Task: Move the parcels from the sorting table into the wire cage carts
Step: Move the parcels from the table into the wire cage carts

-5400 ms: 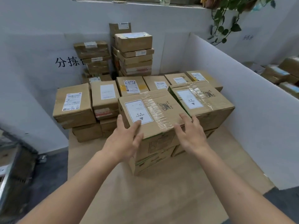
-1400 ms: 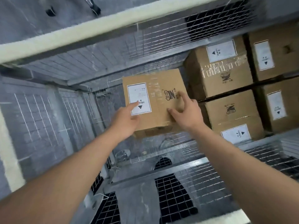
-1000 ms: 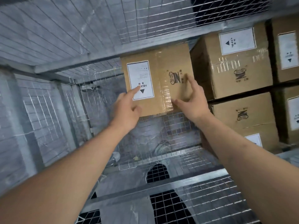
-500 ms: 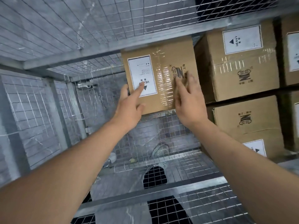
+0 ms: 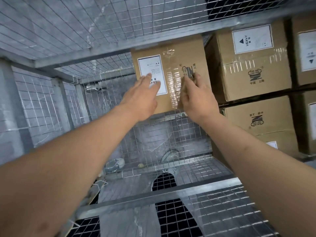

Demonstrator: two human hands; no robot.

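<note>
On the wire cage cart's upper mesh shelf [image 5: 171, 117], left end: taped cardboard parcel [image 5: 172, 53] sitting beside stacked parcels [image 5: 248, 69]. Label reading "HEAVY"; likely weighty, rigid, tape slick; best taken by its edges. Left hand [image 5: 143, 98] and right hand [image 5: 198, 98] are pressing flat-fingered against its face, grasping nothing.

"HEAVY" reads on the white label [image 5: 252, 39] of the upper right box [image 5: 248, 60], and again, partly covered, on the middle box's label [image 5: 152, 74].
</note>
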